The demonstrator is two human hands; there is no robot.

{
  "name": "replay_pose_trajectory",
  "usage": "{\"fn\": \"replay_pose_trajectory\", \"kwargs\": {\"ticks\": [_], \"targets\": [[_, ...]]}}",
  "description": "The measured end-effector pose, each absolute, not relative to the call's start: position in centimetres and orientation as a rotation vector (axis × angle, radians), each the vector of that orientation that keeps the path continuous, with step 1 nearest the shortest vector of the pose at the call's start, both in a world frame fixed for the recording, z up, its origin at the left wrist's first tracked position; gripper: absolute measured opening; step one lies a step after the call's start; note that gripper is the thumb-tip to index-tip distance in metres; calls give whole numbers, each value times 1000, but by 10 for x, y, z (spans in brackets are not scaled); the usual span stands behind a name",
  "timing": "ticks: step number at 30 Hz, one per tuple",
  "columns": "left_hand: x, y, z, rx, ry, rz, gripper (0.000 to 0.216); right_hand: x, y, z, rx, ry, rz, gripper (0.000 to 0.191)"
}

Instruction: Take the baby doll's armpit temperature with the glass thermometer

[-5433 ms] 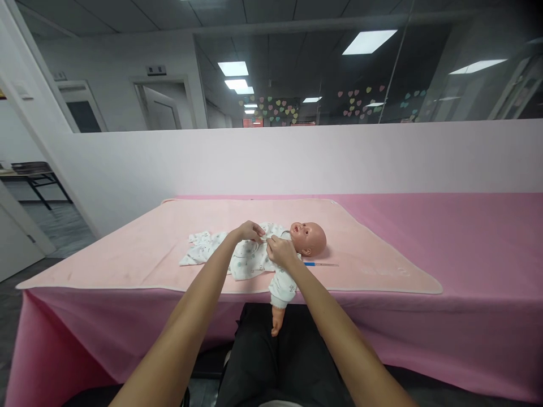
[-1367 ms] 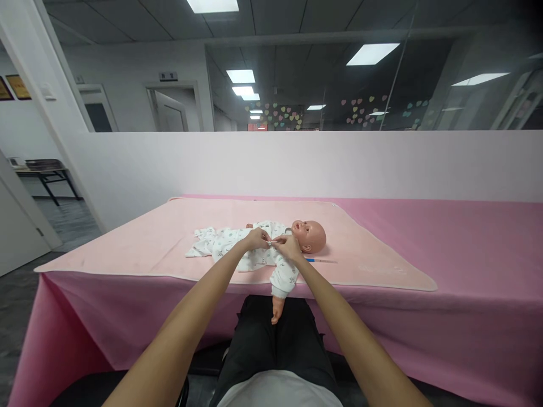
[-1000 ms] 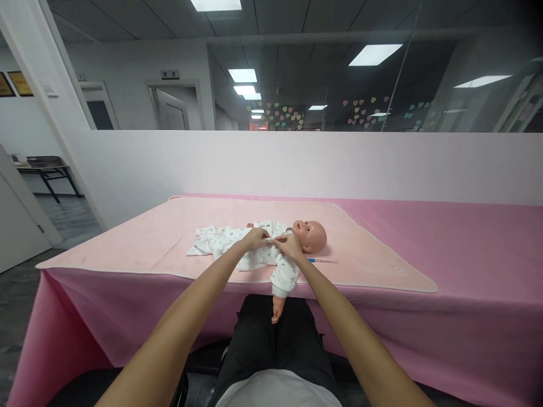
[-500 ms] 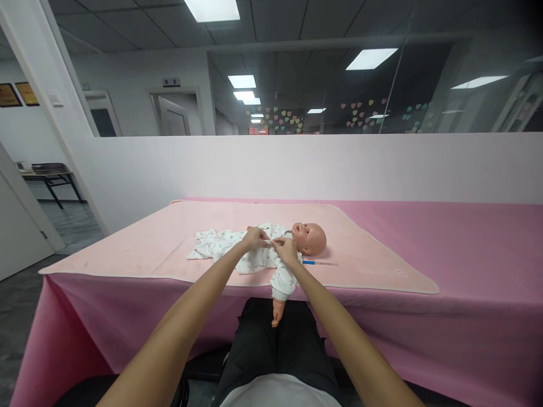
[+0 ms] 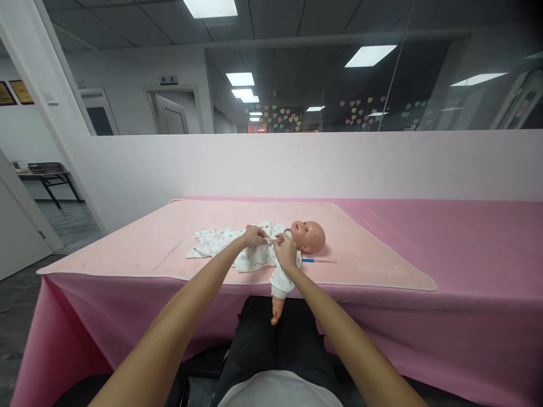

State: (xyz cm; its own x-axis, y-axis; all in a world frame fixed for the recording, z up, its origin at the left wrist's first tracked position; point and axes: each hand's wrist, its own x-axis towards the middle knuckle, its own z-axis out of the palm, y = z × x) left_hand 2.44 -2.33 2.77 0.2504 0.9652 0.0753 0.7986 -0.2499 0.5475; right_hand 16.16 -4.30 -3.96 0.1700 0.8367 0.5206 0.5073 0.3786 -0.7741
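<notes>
A baby doll (image 5: 311, 237) lies on its back with its head to the right, dressed in a white patterned baby outfit (image 5: 253, 261). Over the doll's chest, my left hand (image 5: 254, 236) pinches the front of the outfit. Close beside it, my right hand (image 5: 285, 250) has its fingertips closed on the cloth just below the neckline. A small pale bit of cloth shows between the two hands; whether it is a tie or an edge I cannot tell. One doll arm (image 5: 277, 310) hangs over the table's near edge. The outfit's empty-looking legs lie flat at left.
A thin stick with a blue end (image 5: 309, 260) lies beside the doll's head. Beneath is a peach mat (image 5: 373, 265) on a table with a pink cloth (image 5: 479, 249). A low white wall (image 5: 297, 167) with glass above stands behind the table. My lap is below the near edge.
My right hand's fingers have shifted slightly and sit more curled at the chest cloth. The left hand keeps its pinch. The whole view has moved a little.
</notes>
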Motion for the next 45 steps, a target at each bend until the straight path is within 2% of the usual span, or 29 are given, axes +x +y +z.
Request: {"fn": "replay_pose_trajectory", "kwargs": {"ticks": [14,27,33,40,45], "targets": [[26,-21,27,2142,1590,544,20,142,-41,-46,-1219,-1275,413,7],[29,-15,16,2219,1625,582,20,137,-32,-56,-1265,-1006,566,14],[34,-15,24,2283,1670,493,19,131,-36,-55,-1342,-973,511,18],[14,-24,29,2361,1683,376,39,124,-54,-40,-1409,-1192,304,26],[-3,-34,21,2378,1719,356,26,116,-67,-35,-1321,-1637,166,21]]}}
